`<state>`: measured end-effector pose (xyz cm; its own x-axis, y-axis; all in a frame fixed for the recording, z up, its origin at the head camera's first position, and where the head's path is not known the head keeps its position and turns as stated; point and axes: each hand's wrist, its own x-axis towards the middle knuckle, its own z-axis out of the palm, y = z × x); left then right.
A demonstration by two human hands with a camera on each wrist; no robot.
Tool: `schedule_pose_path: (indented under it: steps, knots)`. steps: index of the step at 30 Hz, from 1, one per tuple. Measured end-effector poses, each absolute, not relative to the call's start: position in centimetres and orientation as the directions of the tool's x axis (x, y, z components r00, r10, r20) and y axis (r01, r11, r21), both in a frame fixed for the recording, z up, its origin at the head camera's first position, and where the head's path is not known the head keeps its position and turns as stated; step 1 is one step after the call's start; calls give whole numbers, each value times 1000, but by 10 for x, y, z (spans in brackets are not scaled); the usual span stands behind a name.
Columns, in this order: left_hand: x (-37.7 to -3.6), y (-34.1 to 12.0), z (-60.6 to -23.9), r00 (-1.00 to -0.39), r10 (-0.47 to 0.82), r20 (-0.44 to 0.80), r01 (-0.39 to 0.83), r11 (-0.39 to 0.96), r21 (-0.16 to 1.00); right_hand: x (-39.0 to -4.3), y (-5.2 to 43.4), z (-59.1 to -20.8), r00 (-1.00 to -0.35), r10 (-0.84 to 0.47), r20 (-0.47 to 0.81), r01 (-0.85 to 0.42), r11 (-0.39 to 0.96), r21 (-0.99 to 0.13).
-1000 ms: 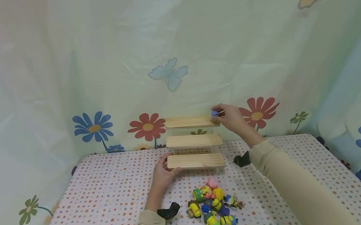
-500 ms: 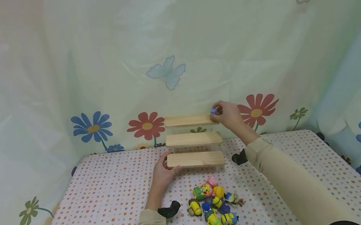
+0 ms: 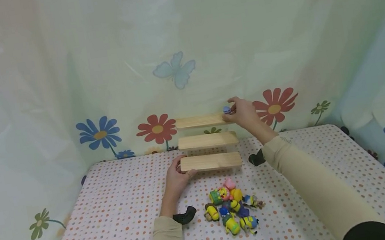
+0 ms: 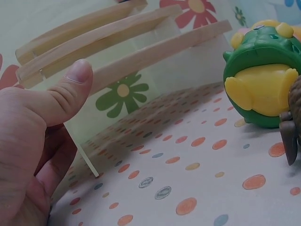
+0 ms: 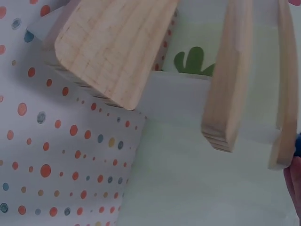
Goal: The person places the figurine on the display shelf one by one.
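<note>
Head view: right hand (image 3: 244, 113) pinches small blue toy (image 3: 226, 109), left hand (image 3: 176, 178) grips wooden shelf (image 3: 210, 161); no legible writing

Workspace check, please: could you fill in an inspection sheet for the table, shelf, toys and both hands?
Surface: table under a dotted cloth.
Job's things: three-step wooden shelf at the far edge; small blue toy at the right end of the top step.
Clutter: pile of toys in front of the shelf; a green and yellow one shows close in the left wrist view.
Grips: left hand holds the left end of the bottom step; right hand pinches the blue toy.
Cables: nothing seen.
Surroundings: curtain printed with flowers and butterflies.
</note>
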<state>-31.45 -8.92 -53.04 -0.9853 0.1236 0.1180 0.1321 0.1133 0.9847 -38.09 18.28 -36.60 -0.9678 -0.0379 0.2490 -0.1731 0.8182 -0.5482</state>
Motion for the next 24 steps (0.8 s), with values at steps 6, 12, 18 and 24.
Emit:
schedule_pose_path:
  steps: [6,12,18,24]
  knots:
    - [-317,-88,-529,-989,114,98,112,119,987,-360,190,-352,-974,-5,228,-149,771,-620]
    - [-319,-87,-528,-987,120,104,120,133,984,-310,202,-365,-983,1,182,-125,724,-679]
    - [-318,-90,-524,-983,139,118,140,157,978,-266,205,-409,-991,-119,-58,-58,787,-615]
    - [-318,-97,-521,-989,102,103,118,161,980,-252,195,-428,-930,-311,-194,-145,798,-585]
